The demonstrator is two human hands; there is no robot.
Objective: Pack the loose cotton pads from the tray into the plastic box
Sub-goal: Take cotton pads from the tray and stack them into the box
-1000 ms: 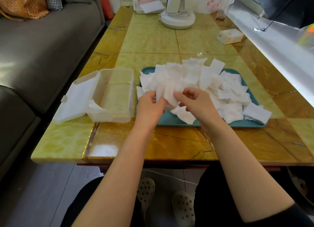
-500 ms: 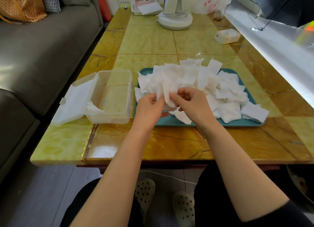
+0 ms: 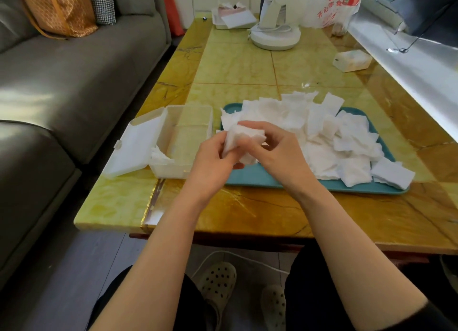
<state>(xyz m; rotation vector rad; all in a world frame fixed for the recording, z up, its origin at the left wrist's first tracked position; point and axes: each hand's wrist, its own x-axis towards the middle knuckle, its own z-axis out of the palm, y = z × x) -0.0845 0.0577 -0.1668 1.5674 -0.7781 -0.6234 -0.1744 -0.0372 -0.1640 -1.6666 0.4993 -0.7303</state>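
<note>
Left hand (image 3: 213,159): closed around the left edge of a small bundle of cotton pads (image 3: 244,138), fingers curled under it, thumb on top.
Right hand (image 3: 275,149): pinching the same bundle from the right side, fingers bent over its top edge — both hands share one stack, raised above the near-left corner of the tray (image 3: 260,178).
Loose pads (image 3: 334,142): heaped to the right of and beyond the hands, covering most of the tray; one pad at the far right hangs over the rim.
Plastic box (image 3: 183,142): just left of the left hand, lid (image 3: 135,148) swung open further left; nearly empty, with only a scrap of white at its near-left corner.
Progress: early, as I judge it — almost everything is yet to be moved.
Risk, fanning: the bundle looks uneven, its edges not squared; if either grip loosens on the way left, the pads likely slide apart and drop onto the table (image 3: 247,206) between tray and box.
Risk, snagging: a ragged stack may catch on the box's right wall and crumple instead of lying flat, wasting room.
Risk, box shift: the box looks light and sits by the table edge nearest the sofa (image 3: 62,82); a push from the left hand could nudge it toward that edge.
Risk, overhang: the pad over the tray rim could be brushed off by the right forearm.
</note>
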